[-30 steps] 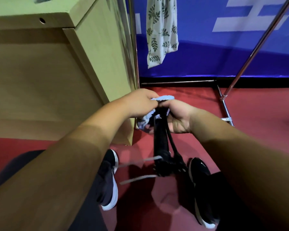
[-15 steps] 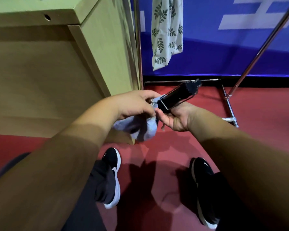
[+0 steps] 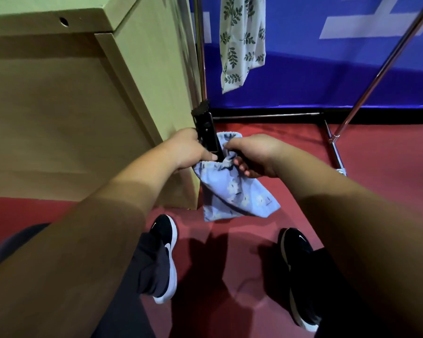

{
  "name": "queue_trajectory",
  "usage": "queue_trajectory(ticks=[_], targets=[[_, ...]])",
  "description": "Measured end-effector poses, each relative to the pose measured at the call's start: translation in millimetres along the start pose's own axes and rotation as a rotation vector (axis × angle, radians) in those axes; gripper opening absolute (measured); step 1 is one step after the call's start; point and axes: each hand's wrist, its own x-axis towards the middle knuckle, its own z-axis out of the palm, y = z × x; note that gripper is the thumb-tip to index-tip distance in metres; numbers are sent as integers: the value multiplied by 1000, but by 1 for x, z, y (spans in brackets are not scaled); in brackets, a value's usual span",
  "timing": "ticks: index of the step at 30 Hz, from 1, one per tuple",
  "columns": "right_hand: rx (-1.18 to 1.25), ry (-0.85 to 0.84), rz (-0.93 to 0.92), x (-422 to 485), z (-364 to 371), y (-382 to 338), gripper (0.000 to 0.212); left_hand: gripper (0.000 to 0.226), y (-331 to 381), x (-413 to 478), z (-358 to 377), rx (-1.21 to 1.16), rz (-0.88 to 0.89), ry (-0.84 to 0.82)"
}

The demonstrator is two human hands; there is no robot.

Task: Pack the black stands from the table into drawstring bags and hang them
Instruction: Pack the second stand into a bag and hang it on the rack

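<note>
Stand: black, slim, rigid, matte, knobbed top. I see it upright between the hands, its lower end sunk in the bag mouth.
Bag: soft blue cloth, pale flower print, gathered rim, hanging limp toward 5 o'clock.
Left hand: fingers curled round the stand from its 9 o'clock.
Right hand: fingers pinching the bag rim at 3 o'clock.
Desk: pale wood laminate, 10 o'clock.
Rack: chrome tube, with leaf-print cloth hanging at 12 o'clock.
</note>
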Motion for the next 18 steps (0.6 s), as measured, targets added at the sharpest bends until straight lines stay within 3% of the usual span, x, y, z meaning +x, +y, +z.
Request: queue_trajectory(ticks=[5,8,11,14,18], targets=[[20,37,-83,1,-6,-1,22,49,-3,-2,3,-147,19,-85],[28,29,-99,3,-7,2,19,59,3,-2,9,-79,11,11],[58,117,-174,6,-12,0,16,37,11,-4,10,30,-9,82],[89,277,-274,8,-22,-3,17,27,10,2,2,60,-13,26],[-224,455,-291,14,-33,5,34,26,11,5,-6,84,-1,54]])
